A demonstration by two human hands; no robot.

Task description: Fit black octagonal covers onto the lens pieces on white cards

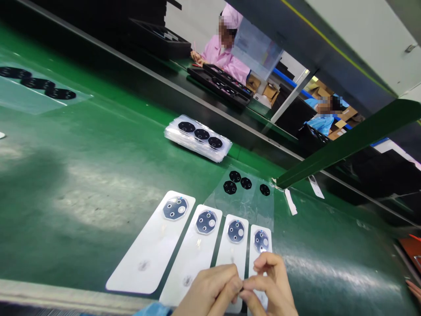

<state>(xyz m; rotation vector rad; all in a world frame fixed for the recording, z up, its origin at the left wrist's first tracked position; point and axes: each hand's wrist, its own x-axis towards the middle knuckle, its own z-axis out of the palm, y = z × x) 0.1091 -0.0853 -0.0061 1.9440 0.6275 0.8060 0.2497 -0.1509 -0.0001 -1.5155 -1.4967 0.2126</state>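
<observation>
My left hand (210, 289) and my right hand (271, 285) meet at the bottom, over the lower ends of the white panels. Both are closed, with fingertips pinched together at one spot. A tiny dark bit shows between them, too small to name. Several white phone back covers lie in a slanted row: the leftmost cover (151, 245), a second cover (194, 254), a third cover (232, 245) and a rightmost cover (261, 237) partly hidden by my right hand. Each carries an octagonal camera plate with round holes near its top.
Behind the covers, a clear sheet (243, 210) bears several black octagonal pieces (246, 183). A stack of clear film packs (197, 138) stands farther back. More black discs (37, 83) lie far left. A green post (345, 142) slants at right. Two people (226, 57) sit across the bench.
</observation>
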